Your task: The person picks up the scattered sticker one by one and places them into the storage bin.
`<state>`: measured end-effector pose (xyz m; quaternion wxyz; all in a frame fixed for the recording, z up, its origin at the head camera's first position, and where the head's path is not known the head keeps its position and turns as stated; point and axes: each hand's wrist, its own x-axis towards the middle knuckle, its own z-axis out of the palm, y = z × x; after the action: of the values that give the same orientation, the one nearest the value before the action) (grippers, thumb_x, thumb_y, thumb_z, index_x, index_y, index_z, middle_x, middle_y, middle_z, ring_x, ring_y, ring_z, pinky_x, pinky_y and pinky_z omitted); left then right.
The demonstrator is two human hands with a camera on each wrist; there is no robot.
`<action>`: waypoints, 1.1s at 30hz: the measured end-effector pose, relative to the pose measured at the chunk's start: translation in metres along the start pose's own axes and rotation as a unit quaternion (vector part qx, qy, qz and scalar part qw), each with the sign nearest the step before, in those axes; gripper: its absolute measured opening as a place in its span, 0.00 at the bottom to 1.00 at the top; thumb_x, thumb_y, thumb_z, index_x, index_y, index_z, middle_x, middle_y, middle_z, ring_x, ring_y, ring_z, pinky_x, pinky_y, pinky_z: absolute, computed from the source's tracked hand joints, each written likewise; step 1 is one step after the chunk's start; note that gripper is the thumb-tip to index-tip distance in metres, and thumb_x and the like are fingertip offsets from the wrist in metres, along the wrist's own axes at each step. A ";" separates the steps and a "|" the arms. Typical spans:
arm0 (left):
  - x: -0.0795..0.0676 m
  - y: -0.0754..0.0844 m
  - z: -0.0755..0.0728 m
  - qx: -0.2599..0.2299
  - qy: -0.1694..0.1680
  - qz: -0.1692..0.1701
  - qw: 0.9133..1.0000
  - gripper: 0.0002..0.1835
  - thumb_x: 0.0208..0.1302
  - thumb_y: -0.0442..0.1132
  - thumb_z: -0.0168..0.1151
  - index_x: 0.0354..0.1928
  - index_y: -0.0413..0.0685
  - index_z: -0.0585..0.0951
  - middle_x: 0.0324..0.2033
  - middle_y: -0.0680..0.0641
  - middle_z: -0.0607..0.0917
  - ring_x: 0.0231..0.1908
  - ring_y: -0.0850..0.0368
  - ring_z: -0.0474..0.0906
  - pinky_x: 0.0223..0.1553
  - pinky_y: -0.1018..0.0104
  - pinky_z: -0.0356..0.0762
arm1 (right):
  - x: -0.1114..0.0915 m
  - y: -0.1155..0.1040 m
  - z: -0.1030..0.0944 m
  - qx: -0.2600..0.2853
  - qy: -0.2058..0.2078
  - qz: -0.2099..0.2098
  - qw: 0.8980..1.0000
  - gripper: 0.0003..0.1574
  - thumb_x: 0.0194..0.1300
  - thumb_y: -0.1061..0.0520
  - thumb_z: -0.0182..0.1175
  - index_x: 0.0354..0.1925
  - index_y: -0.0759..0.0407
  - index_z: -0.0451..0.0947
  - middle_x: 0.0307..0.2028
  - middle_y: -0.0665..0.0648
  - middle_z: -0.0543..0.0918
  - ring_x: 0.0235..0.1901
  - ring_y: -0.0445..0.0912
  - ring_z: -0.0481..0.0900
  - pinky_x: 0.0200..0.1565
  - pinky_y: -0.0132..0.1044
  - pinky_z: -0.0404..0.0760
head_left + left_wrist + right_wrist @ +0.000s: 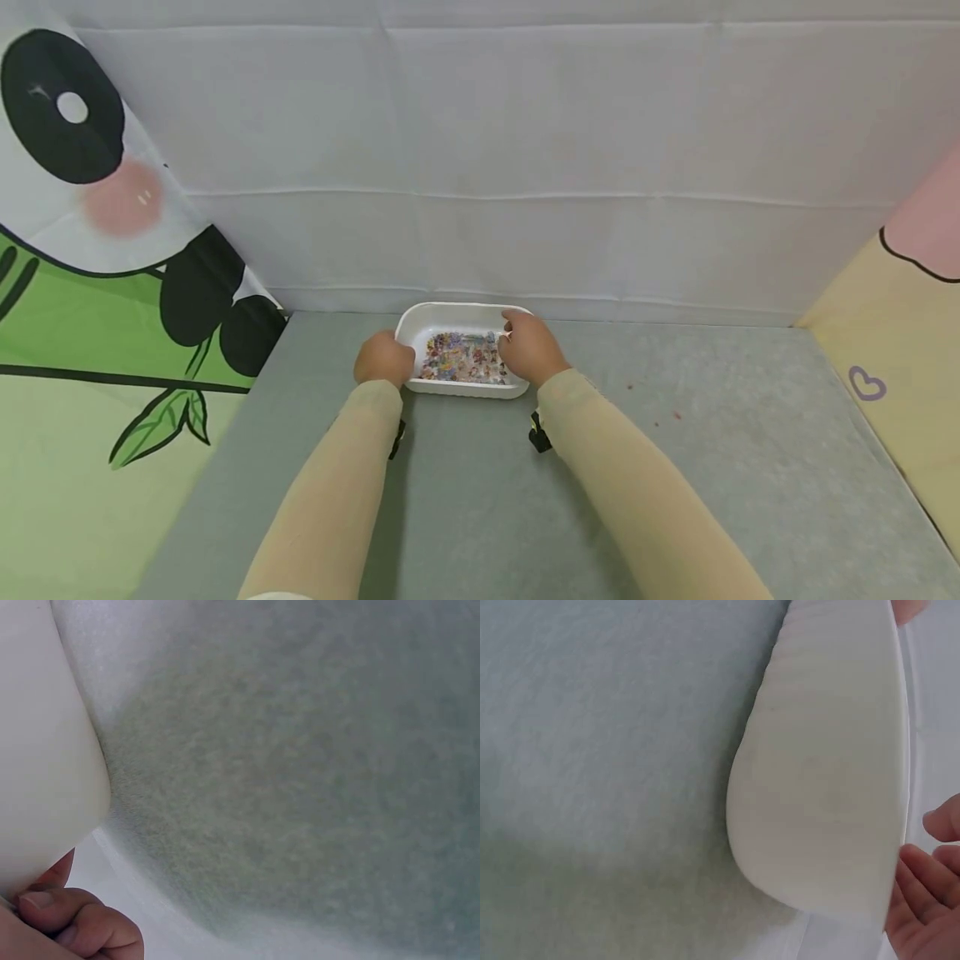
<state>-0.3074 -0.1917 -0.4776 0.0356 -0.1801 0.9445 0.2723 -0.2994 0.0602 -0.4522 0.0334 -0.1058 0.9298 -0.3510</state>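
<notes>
A white rectangular tray (465,389) stands on the grey surface close to the back wall. Many small multicoloured pieces (461,358) lie spread across its bottom; their kind is too small to tell. My left hand (384,358) grips the tray's left rim, and the left wrist view shows curled fingers (82,919) at the edge. At the right end, my right hand (531,346) is beside the rim. The right wrist view has its fingers (926,881) fairly straight against the tray's outer wall (825,787), with the thumb held apart from them.
A white creased cloth wall (525,150) rises just behind the tray. Printed panels border the surface at left (112,317) and right (885,400). A few tiny reddish specks (677,415) lie on the grey surface (712,483) right of the tray.
</notes>
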 end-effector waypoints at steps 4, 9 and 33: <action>0.000 0.002 -0.001 0.003 0.002 -0.001 1.000 0.23 0.67 0.38 0.54 0.60 0.36 0.81 0.49 0.35 0.86 0.47 0.38 0.83 0.47 0.42 0.81 | -0.001 0.002 -0.001 -0.012 -0.002 -0.005 1.000 0.34 0.75 0.61 0.53 0.75 0.65 0.64 0.61 0.64 0.79 0.45 0.55 0.81 0.53 0.49 0.78; 0.001 0.001 0.000 0.006 0.002 -0.004 1.000 0.22 0.67 0.38 0.54 0.59 0.36 0.82 0.49 0.35 0.87 0.46 0.39 0.83 0.46 0.43 0.81 | -0.003 0.007 -0.003 -0.039 0.001 -0.025 0.999 0.31 0.75 0.60 0.55 0.72 0.67 0.67 0.61 0.64 0.80 0.59 0.56 0.79 0.61 0.50 0.76; 0.006 -0.003 0.000 0.013 -0.007 -0.002 1.000 0.21 0.68 0.39 0.54 0.57 0.36 0.82 0.48 0.36 0.87 0.44 0.40 0.83 0.44 0.44 0.81 | -0.033 0.031 -0.019 -0.064 0.039 -0.041 0.996 0.28 0.71 0.61 0.55 0.66 0.69 0.73 0.62 0.66 0.78 0.65 0.59 0.72 0.68 0.51 0.68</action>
<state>-0.3117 -0.1958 -0.4796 0.0447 -0.1795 0.9473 0.2616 -0.2749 0.1028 -0.4590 -0.0245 -0.1318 0.9459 -0.2954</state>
